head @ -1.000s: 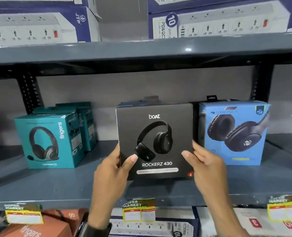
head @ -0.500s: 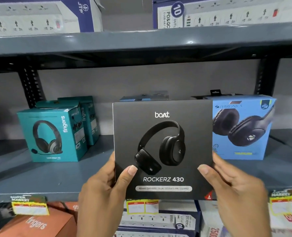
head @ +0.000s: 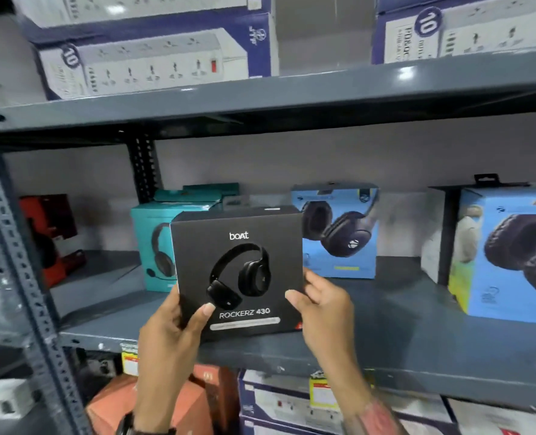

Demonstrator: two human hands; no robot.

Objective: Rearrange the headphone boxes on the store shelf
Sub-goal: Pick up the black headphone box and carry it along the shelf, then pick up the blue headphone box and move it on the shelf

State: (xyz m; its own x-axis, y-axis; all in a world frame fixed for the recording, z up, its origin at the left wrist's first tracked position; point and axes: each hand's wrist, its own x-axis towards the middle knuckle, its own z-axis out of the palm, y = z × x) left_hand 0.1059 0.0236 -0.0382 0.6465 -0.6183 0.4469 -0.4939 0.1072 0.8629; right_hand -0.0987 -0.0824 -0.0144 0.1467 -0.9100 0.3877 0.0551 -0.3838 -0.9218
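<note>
I hold a black headphone box [head: 240, 271] upright in front of the grey middle shelf [head: 386, 346]. My left hand [head: 172, 328] grips its lower left corner, thumb on the front. My right hand [head: 323, 306] grips its lower right edge. Directly behind it stands a teal headphone box [head: 150, 246], partly hidden. A light blue headphone box [head: 342, 233] stands behind and to the right, and a second, nearer blue box [head: 511, 255] is at the far right. A red and black box [head: 50, 237] sits at the back left.
Extension-board boxes [head: 153, 61] fill the upper shelf, and more lie below along with an orange box [head: 116, 406]. A perforated grey upright [head: 18, 265] runs down the left side. Yellow price tags [head: 323, 394] hang on the shelf's front edge.
The view has swung right and the black box has moved left, now in front of the teal box. The blue box it covered stands exposed, and a second blue box shows at right.
</note>
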